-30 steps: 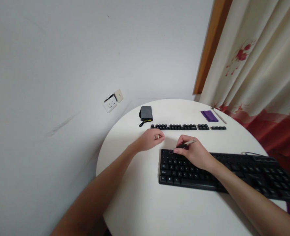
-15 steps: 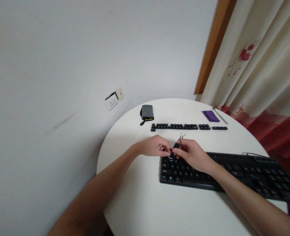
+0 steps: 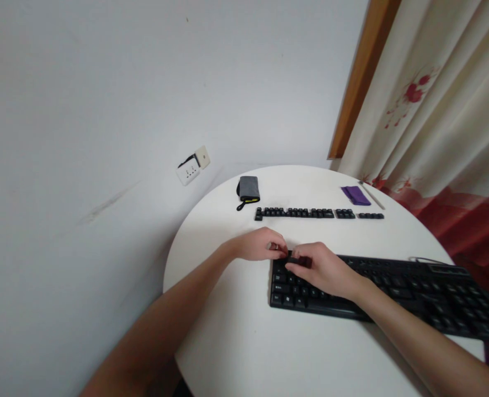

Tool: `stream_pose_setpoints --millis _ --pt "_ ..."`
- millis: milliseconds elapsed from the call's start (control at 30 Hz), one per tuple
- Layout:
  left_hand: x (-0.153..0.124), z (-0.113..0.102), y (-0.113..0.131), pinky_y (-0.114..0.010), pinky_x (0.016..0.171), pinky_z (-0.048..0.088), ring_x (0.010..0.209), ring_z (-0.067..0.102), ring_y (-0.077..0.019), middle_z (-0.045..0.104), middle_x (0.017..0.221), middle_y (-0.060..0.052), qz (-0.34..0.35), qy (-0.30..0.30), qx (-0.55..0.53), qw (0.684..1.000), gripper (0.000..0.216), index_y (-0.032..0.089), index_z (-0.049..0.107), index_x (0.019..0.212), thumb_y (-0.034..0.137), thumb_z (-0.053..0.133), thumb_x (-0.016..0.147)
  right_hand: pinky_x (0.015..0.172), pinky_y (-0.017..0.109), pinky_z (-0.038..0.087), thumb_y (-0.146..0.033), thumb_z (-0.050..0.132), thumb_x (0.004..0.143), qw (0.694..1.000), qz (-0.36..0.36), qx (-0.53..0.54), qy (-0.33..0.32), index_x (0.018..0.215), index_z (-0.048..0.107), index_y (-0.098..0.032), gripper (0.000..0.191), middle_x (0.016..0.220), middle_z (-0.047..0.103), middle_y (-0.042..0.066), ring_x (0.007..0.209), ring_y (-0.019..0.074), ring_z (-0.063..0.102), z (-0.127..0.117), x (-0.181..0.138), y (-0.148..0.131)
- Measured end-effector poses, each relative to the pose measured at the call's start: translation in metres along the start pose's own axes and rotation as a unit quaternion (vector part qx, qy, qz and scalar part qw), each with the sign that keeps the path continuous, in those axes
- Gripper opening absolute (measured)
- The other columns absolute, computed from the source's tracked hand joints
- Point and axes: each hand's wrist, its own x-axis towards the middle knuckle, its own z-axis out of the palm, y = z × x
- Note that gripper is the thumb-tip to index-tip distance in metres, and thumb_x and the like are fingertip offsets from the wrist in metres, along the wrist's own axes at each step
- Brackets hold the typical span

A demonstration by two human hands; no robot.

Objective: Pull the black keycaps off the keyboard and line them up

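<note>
Here, keyboard (image 3: 410,289) on white table (image 3: 236,314); pale wall (image 3: 145,99), curtain (image 3: 443,110) beyond.

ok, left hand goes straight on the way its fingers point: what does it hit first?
Probably the right hand, whose fingertips are just ahead of the left hand. Both are at the keyboard's far left corner; depth is unclear, so it might brush keys first.

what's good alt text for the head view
A person's left hand and right hand are close together at the far left corner of a black keyboard on a white table. Beyond lie a keycap row, grey folded item and purple cloth.
</note>
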Motion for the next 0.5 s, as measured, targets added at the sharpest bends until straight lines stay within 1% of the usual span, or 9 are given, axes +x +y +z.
stream_pose_setpoints --millis 67,167,233,333,400,500 --pt "-0.001 0.000 0.001 -0.022 0.074 0.046 0.076 0.061 -0.0127 0.070 0.084 -0.002 0.002 -0.011 -0.014 1.000 0.013 0.019 0.076 0.092 0.019 0.063 0.088 0.055 0.027 0.034 -0.036 0.063 0.090 0.999 -0.022 -0.026 -0.006 0.066 0.058 -0.022 0.028 0.061 0.058 -0.001 0.056 0.0147 0.048 -0.001 0.000 -0.001" --pt "-0.003 0.000 0.000 -0.022 0.074 0.047 0.077 0.062 -0.0131 0.070 0.086 -0.003 0.009 -0.037 -0.046 0.998 0.012 0.018 0.075 0.094 0.024 0.071 0.085 0.057 0.028 0.035 -0.036 0.062 0.090 0.999 -0.008 -0.041 0.021 0.069 0.063 -0.022 0.025 0.064 0.062 0.001 0.058 0.0165 0.051 -0.001 0.001 0.002" --pt "-0.003 0.001 -0.001 -0.022 0.071 0.048 0.074 0.061 -0.0131 0.069 0.083 -0.003 0.011 -0.045 -0.059 0.997 0.017 0.017 0.075 0.091 0.030 0.077 0.081 0.057 0.028 0.037 -0.037 0.060 0.092 0.999 0.019 -0.010 0.029 0.073 0.065 -0.022 0.025 0.064 0.064 0.002 0.059 0.0175 0.054 0.000 0.003 0.005" --pt "-0.002 0.006 0.000 -0.021 0.065 0.045 0.070 0.059 -0.0121 0.066 0.077 -0.002 0.003 -0.046 -0.049 0.998 0.024 0.015 0.073 0.085 0.037 0.081 0.078 0.056 0.028 0.041 -0.040 0.056 0.094 0.997 0.045 0.059 0.024 0.081 0.067 -0.022 0.025 0.066 0.066 0.001 0.059 0.0180 0.057 0.005 0.006 0.011" --pt "0.000 0.009 0.001 -0.020 0.061 0.042 0.067 0.057 -0.0110 0.065 0.075 -0.001 -0.004 -0.042 -0.043 0.998 0.026 0.015 0.073 0.084 0.038 0.081 0.077 0.056 0.028 0.043 -0.040 0.055 0.095 0.994 0.055 0.091 0.025 0.080 0.066 -0.022 0.026 0.065 0.066 0.000 0.058 0.0177 0.058 0.008 0.008 0.013" --pt "0.003 0.013 0.002 -0.020 0.060 0.041 0.065 0.055 -0.0099 0.064 0.074 0.000 -0.010 -0.034 -0.051 0.998 0.025 0.015 0.074 0.084 0.037 0.082 0.077 0.057 0.028 0.045 -0.039 0.055 0.094 0.990 0.062 0.126 0.033 0.075 0.064 -0.021 0.028 0.063 0.065 0.000 0.058 0.0170 0.058 0.012 0.010 0.016"
